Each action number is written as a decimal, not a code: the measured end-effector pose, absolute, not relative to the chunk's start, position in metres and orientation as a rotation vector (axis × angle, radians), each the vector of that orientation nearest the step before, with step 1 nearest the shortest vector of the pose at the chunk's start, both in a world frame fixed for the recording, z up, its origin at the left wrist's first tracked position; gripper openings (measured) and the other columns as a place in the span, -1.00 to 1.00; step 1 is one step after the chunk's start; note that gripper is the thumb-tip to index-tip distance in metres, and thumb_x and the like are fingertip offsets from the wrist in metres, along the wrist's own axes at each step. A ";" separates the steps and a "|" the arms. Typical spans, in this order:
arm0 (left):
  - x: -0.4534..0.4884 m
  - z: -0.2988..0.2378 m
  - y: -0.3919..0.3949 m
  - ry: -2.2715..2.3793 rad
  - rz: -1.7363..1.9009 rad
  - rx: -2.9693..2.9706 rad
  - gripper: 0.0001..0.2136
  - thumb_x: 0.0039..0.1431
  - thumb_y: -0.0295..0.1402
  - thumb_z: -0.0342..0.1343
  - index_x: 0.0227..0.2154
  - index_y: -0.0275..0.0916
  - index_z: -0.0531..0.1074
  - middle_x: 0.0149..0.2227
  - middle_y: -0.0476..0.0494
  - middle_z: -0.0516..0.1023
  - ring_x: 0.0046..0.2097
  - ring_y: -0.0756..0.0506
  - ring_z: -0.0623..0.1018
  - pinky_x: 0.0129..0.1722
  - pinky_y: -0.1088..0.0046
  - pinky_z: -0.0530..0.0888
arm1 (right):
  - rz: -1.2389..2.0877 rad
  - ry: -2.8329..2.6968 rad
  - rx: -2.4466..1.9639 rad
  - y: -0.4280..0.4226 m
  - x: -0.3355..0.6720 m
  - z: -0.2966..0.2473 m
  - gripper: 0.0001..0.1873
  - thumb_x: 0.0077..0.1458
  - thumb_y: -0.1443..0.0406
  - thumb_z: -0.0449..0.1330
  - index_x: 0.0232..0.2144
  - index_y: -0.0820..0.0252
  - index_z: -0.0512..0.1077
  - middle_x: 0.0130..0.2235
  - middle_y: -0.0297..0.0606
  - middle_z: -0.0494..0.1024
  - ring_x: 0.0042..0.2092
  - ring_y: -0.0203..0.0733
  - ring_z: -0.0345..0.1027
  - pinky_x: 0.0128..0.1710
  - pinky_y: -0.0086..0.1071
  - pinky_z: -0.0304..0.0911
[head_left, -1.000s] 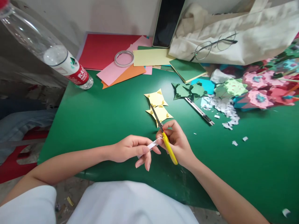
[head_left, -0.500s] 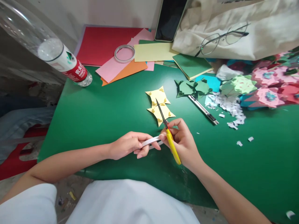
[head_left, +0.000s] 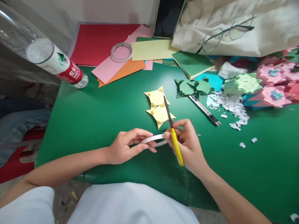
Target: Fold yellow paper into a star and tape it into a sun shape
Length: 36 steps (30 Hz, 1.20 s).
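Over the green counter, I have the right hand clamped on yellow scissors and a bent white strip, the left hand parting its fingers around the bend. White snippets lie cut and the yellow paper shapes look folded, while the strip seems uncut; behind rises a pale wall.

Glasses rest on a cloth bag beside a phone
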State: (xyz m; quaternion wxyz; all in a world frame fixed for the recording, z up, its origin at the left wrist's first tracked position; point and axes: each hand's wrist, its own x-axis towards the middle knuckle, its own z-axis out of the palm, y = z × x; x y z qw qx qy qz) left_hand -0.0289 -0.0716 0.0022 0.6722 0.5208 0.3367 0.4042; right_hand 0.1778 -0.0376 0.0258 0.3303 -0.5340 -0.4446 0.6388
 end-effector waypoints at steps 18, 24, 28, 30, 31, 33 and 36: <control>-0.026 0.007 -0.061 0.945 0.942 0.899 -0.90 0.08 -0.44 0.32 -0.34 -0.32 0.53 -0.32 -0.12 0.69 -0.24 -0.15 0.70 -0.15 0.40 0.69 | 1.452 -1.347 -1.505 -0.040 0.185 0.024 -0.47 -0.07 0.04 0.40 -0.34 0.04 0.11 -0.60 -0.56 0.25 -0.61 -0.42 0.00 -0.63 -0.48 -0.13; -0.026 0.006 -0.060 0.897 0.966 0.890 -0.91 0.08 -0.48 0.31 -0.35 -0.32 0.52 -0.32 -0.10 0.68 -0.24 -0.12 0.70 -0.16 0.44 0.68 | 1.450 -1.350 -1.507 -0.039 0.185 0.021 -0.46 -0.08 0.03 0.40 -0.34 0.04 0.11 -0.60 -0.55 0.27 -0.60 -0.41 0.02 -0.63 -0.47 -0.12; -0.026 0.006 -0.059 0.902 0.968 0.895 -0.90 0.09 -0.44 0.31 -0.38 -0.33 0.50 -0.35 -0.09 0.66 -0.24 -0.13 0.70 -0.18 0.45 0.68 | 1.447 -1.345 -1.513 -0.039 0.184 0.021 -0.45 -0.09 0.03 0.41 -0.35 0.04 0.11 -0.60 -0.55 0.27 -0.61 -0.41 0.01 -0.64 -0.48 -0.13; -0.026 0.005 -0.059 0.906 0.976 0.916 -0.90 0.10 -0.43 0.31 -0.37 -0.32 0.49 -0.35 -0.09 0.65 -0.24 -0.13 0.70 -0.18 0.45 0.67 | 1.480 -1.314 -1.513 -0.038 0.183 0.022 -0.44 -0.11 0.01 0.41 -0.36 0.04 0.11 -0.61 -0.55 0.28 -0.61 -0.42 0.01 -0.64 -0.49 -0.12; -0.027 0.004 -0.059 0.893 0.978 0.934 -0.90 0.11 -0.43 0.30 -0.36 -0.32 0.49 -0.34 -0.09 0.65 -0.25 -0.12 0.70 -0.19 0.46 0.67 | 1.511 -1.286 -1.509 -0.037 0.183 0.023 -0.43 -0.11 0.00 0.41 -0.36 0.04 0.10 -0.61 -0.55 0.28 -0.61 -0.42 0.01 -0.65 -0.50 -0.11; -0.029 0.003 -0.059 0.817 0.976 0.984 -0.89 0.14 -0.45 0.28 -0.30 -0.30 0.48 -0.28 -0.11 0.66 -0.24 -0.11 0.70 -0.20 0.44 0.68 | 1.584 -1.210 -1.486 -0.036 0.182 0.024 -0.42 -0.11 -0.03 0.40 -0.36 0.04 0.09 -0.62 -0.57 0.26 -0.63 -0.43 0.01 -0.66 -0.50 -0.10; -0.032 0.000 -0.059 0.630 0.962 1.082 -0.75 0.15 -0.54 0.25 -0.12 -0.24 0.42 -0.20 -0.12 0.67 -0.19 -0.10 0.69 -0.14 0.36 0.67 | 1.665 -1.077 -1.429 -0.035 0.181 0.023 -0.42 -0.07 -0.09 0.36 -0.35 0.03 0.09 -0.64 -0.61 0.22 -0.68 -0.45 -0.03 -0.70 -0.51 -0.10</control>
